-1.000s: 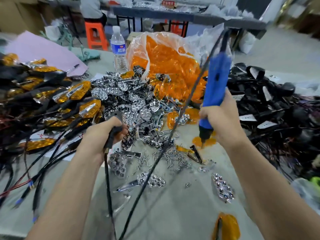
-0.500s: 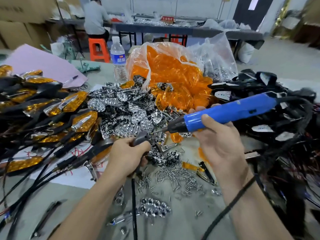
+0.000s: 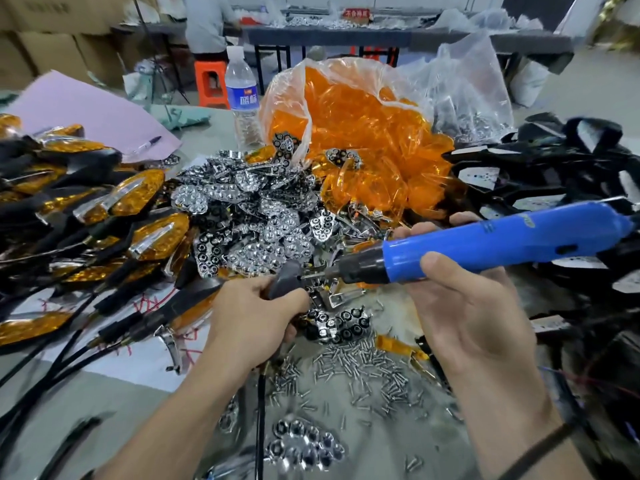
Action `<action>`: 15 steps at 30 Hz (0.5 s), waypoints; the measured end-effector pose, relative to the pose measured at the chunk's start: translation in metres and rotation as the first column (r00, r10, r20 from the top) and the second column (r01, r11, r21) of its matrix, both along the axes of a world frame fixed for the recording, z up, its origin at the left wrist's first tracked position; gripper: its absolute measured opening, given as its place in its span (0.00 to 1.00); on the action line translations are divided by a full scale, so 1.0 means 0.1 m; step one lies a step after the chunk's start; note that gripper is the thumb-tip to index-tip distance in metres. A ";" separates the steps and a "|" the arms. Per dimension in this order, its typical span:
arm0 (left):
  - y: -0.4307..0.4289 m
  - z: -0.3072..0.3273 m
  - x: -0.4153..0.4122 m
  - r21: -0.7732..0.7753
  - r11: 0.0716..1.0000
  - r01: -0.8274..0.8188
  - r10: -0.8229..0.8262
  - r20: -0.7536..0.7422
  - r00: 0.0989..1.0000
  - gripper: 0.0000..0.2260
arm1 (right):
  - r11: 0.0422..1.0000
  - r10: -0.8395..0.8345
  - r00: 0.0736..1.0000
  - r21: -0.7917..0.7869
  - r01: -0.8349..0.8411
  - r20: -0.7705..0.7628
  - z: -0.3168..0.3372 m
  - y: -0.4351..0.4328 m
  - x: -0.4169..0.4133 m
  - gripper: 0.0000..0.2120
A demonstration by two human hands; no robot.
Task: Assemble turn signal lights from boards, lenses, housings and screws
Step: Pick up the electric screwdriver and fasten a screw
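- Left hand [image 3: 252,320] is gripping a dark turn signal housing [image 3: 289,277], fingers curled round it, mid-table, just above the screw pile.
- Black cable [image 3: 260,417] is hanging down from under that hand toward the near edge.
- Right hand [image 3: 460,306] is grasping the blue electric screwdriver [image 3: 502,244]: thumb over the body, fingers wrapped underneath.
- Screwdriver is lying almost level, pointing left, with the bit touching the housing's right side. Can't tell if a screw is sitting on the tip.
- Loose screws [image 3: 363,368] are lying scattered on the table [image 3: 104,403] right below both hands.
- Chrome boards [image 3: 263,216] are piling up just behind the left hand, with a few more lying near the front edge.
- Orange lenses [image 3: 363,133] are spilling out of a clear plastic bag [image 3: 460,84] behind the boards.
- Black housings [image 3: 554,168] are heaping up on the right, behind the screwdriver.
- Finished lights [image 3: 138,192], amber-faced with black cables, are stacking up on the left.
- Water bottle [image 3: 244,98] is standing upright just left of the bag.
- Pen [image 3: 149,143] is lying on a pink sheet [image 3: 86,112], far left.
- Far back, a person [image 3: 204,22] is sitting on an orange stool [image 3: 211,81] at another table.
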State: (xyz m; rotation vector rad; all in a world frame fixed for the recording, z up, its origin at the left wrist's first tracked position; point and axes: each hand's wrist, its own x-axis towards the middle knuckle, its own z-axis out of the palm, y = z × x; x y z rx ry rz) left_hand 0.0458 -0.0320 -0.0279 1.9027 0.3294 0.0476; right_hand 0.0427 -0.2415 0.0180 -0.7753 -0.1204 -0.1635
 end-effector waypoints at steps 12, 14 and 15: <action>-0.03 -0.02 0.05 0.148 0.988 -0.041 0.037 0.025 0.999 0.15 | 0.979 0.116 0.969 -0.188 -0.075 0.218 -0.09 0.02 0.07 0.25; -0.04 -0.01 0.03 0.183 0.983 -0.028 0.024 0.024 0.999 0.13 | 0.959 0.154 0.949 -0.272 -0.077 0.276 -0.09 0.03 0.06 0.24; -0.04 -0.01 0.03 0.189 0.982 -0.025 0.021 0.024 1.000 0.12 | 0.947 0.179 0.938 -0.311 -0.082 0.296 -0.10 0.03 0.05 0.24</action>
